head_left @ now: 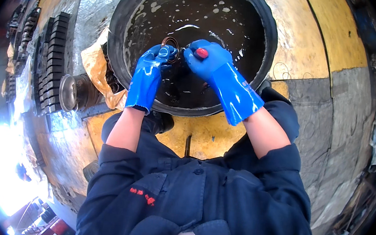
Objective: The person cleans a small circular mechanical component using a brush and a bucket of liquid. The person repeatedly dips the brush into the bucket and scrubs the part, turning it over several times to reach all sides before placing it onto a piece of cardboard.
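Note:
Both my hands wear shiny blue rubber gloves and are held over a large round black tub of dark liquid with foam patches. My left hand pinches a thin brown ring near its fingertips; more than one loop seems to show, but I cannot tell how many. Close to its right, my right hand is wrapped round a tool with a red handle. Only the rounded handle end sticks out of the fist; the tool's working end is hidden or lost against the dark liquid.
Left of the tub lie a crumpled tan bag with dark parts inside and a metal cylinder. Farther left stand rows of dark ribbed metal parts. Grey mats cover the yellow floor at right. My knees flank the tub's near edge.

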Motion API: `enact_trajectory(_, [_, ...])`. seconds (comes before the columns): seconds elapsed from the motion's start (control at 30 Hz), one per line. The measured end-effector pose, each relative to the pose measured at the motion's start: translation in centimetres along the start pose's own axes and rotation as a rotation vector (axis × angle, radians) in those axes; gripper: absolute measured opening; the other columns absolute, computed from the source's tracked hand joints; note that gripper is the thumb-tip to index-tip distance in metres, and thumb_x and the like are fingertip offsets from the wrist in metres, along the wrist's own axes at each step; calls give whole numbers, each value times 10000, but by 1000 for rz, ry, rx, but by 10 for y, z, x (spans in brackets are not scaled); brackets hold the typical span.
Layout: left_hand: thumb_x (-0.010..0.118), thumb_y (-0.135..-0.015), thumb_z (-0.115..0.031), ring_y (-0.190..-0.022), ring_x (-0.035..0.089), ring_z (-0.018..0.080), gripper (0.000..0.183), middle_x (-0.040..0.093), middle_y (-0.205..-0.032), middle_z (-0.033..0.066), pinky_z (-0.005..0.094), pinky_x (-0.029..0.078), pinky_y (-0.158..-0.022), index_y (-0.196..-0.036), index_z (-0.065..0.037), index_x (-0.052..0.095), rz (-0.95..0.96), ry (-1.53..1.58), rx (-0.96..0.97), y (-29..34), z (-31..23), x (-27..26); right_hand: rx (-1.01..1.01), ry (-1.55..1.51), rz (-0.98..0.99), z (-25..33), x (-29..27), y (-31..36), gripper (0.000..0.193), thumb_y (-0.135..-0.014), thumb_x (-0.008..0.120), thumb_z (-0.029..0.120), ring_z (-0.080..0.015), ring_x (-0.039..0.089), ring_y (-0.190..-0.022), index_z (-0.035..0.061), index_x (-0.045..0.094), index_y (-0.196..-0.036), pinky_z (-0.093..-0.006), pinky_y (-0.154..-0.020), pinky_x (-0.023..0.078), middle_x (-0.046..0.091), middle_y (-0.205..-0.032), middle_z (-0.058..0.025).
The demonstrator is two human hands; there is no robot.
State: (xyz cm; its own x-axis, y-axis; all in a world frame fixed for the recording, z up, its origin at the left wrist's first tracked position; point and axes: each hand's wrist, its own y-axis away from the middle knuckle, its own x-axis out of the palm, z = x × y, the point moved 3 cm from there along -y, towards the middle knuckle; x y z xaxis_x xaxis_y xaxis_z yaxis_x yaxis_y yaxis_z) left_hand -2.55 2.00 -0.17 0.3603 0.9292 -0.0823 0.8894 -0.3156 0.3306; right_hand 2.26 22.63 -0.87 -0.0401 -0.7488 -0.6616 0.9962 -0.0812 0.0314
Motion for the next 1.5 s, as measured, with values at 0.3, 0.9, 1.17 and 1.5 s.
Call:
enact_trajectory(0.3, [789,-1046,-241,-1021,786,328,309,828,-1128,132,391,602,-925,-1295,-57,795,-52,-558,390,-17,6,2,-28,6,-317,-4,-11,-1,261,-1005,753,448,-396,787,-1016,214,814,-1103,-507,-884,631,821,-1032,-107])
enact_trajectory(0.9, [770,-900,-149,-966,802,317,174,829,-1137,85,469,642,-738,-1069,-154,812,-180,-1234,932,-11,9,9,162,-437,-294,-71,-8,-10,262,-1036,815,226,-174,784,-991,7,814,-1179,-347,-948,615,835,-1106,-107])
enact_trajectory(1.17, [703,-1135,-225,-1014,726,135,354,794,-1158,52,280,579,-885,-1397,7,761,-510,-234,371,26,-40,-97,172,-463,-266,-60,-10,-8,302,-1037,809,266,-172,780,-960,26,816,-1219,-340,-924,620,830,-1067,-100])
enact_trajectory(1.5, [722,-1063,-363,-1197,707,217,540,758,-1330,124,379,555,-1020,-1467,-7,693,-704,-446,118,39,17,-281,135,-432,-243,-58,-15,-5,295,-1039,792,251,-186,787,-983,17,810,-1217,-339,-949,610,830,-1078,-106])
